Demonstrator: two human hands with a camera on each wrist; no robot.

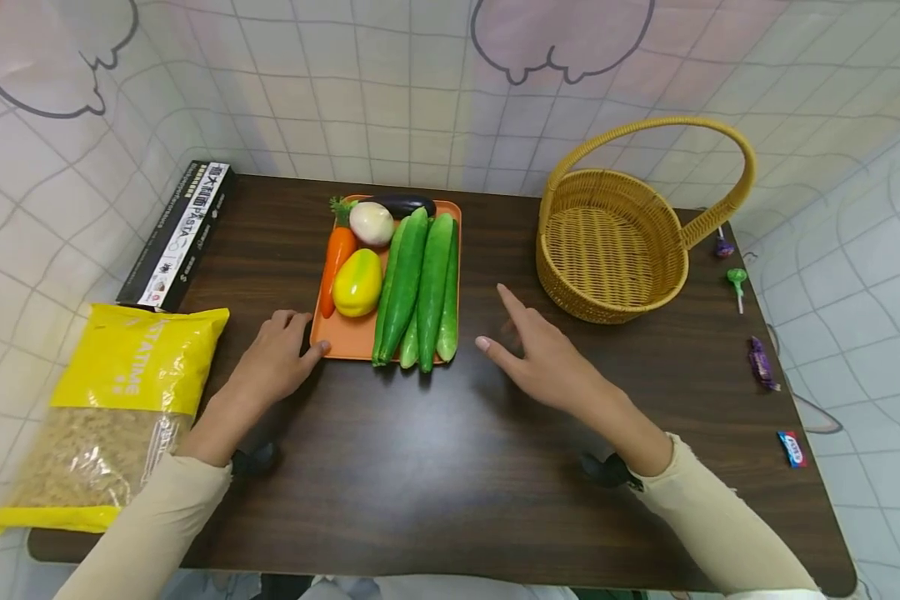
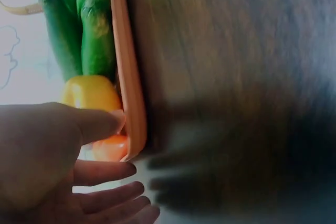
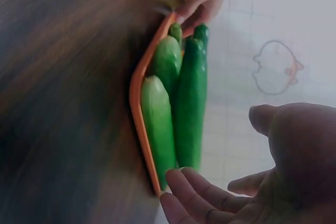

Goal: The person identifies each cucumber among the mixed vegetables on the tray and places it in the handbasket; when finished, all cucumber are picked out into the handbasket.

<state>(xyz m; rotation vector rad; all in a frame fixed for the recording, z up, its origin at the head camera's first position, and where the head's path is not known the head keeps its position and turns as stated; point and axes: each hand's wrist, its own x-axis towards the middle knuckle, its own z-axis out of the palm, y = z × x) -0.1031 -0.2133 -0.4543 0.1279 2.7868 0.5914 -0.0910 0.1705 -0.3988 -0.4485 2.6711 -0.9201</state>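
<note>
An orange tray (image 1: 348,337) lies on the table, bearing several green cucumbers (image 1: 402,292), a yellow bell-pepper-like vegetable (image 1: 357,283), a carrot (image 1: 339,254), a white round vegetable (image 1: 372,224) and a dark eggplant (image 1: 403,205). At its near left corner, my left hand (image 1: 273,358) touches the rim with the thumb. The left wrist view has the other fingers (image 2: 107,199) fairly straight and spread just outside the tray. My right hand (image 1: 543,358) hovers right of the tray, apart from it in the head view, fingers extended and holding nothing.
A wicker basket (image 1: 543,254) with a tall handle stands at the back right. Lollipops (image 1: 736,277) and small wrapped candies (image 1: 761,364) line the right edge. On the left lie a yellow pasta bag (image 1: 131,358) and a black pasta box (image 1: 176,237).
</note>
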